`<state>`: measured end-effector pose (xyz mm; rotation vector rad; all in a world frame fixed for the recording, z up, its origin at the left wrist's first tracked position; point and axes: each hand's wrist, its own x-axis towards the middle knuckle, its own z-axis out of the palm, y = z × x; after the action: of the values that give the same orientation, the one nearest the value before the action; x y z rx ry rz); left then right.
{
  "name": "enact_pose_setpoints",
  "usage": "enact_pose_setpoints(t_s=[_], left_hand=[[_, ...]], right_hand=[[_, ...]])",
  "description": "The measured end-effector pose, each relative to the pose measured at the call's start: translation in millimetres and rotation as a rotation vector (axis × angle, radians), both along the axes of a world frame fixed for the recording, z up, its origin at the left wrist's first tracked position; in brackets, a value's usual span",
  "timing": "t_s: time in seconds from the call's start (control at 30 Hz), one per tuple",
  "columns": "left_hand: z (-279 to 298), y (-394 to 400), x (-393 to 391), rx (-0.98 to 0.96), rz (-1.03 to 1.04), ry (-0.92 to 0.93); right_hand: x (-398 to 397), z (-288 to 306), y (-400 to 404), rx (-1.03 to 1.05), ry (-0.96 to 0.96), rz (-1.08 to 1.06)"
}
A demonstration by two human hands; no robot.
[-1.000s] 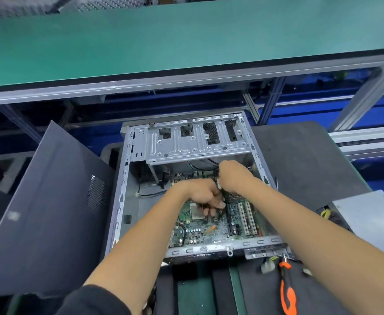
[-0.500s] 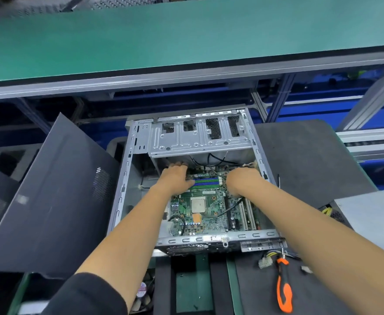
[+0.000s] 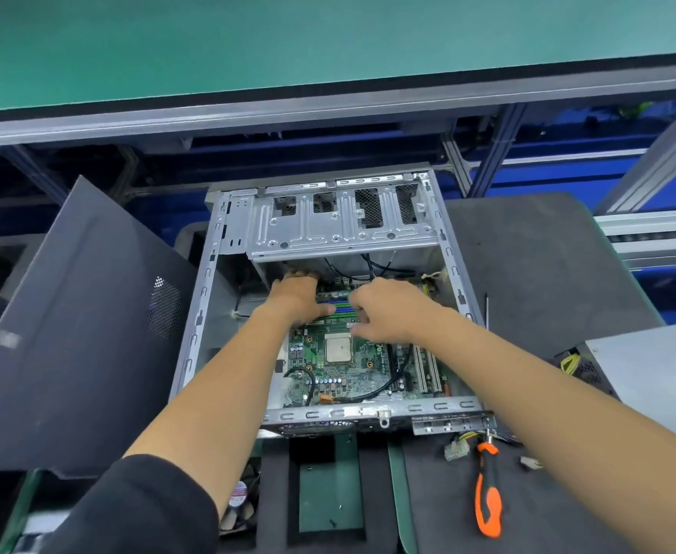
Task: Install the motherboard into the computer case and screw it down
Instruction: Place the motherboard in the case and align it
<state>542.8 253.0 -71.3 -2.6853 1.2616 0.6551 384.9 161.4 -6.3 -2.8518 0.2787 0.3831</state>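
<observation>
Motherboard (image 3: 340, 365) lying flat inside the open computer case (image 3: 204, 297)

Left hand (image 3: 298, 295) reaches to the board's far edge under the drive cage (image 3: 340, 229), fingers hidden, grip unclear; right hand (image 3: 388, 309) hovers over the memory slots (image 3: 338, 305), fingers loosely curled, holding nothing; orange-handled pliers (image 3: 487, 497) lie near the case's front-right corner

Open top of computer case (image 3: 202, 313) gives access to motherboard (image 3: 340, 373). Drive cage (image 3: 340, 229) roofs far end. Black cables (image 3: 372, 389) cross board. Leaning side panel (image 3: 68, 333) blocks left.
</observation>
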Motion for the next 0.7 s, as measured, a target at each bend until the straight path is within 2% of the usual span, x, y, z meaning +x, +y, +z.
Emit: enact_pose_setpoints(t_s=[0.07,0.1,0.2,0.27,0.37,0.43,0.5,0.6,0.7], left_hand=[[-0.1,1.0,-1.8,-0.012,-0.007,-0.001],[0.2,1.9,-2.5,-0.017,-0.011,-0.001],[4.1,6.3,-3.2,-0.057,-0.018,-0.009],[12.7,10.6,-2.0,-0.159,-0.023,0.007],[28.6,19.1,-1.3,-0.261,-0.011,0.151],[32.8,27.5,-2.3,-0.184,0.005,0.122],[31.4,37.6,-2.3,-0.116,0.067,-0.008],[24.9,49.8,1.0,-0.144,0.207,-0.152],[16.4,51.5,1.2,-0.077,0.276,-0.089]], right_hand=[[2.1,-0.2,7.7,0.300,0.089,0.082],[3.6,-1.2,12.4,0.367,0.141,0.132],[7.2,-10.4,26.6,0.374,0.284,0.265],[7.4,-16.4,32.0,0.358,0.396,0.289],[4.1,-22.5,32.8,0.291,0.576,0.320],[1.3,-24.8,34.1,0.275,0.622,0.339],[0.4,-26.0,35.3,0.293,0.607,0.330],[3.1,-18.6,33.7,0.340,0.581,0.292],[4.2,-10.4,27.1,0.383,0.661,0.112]])
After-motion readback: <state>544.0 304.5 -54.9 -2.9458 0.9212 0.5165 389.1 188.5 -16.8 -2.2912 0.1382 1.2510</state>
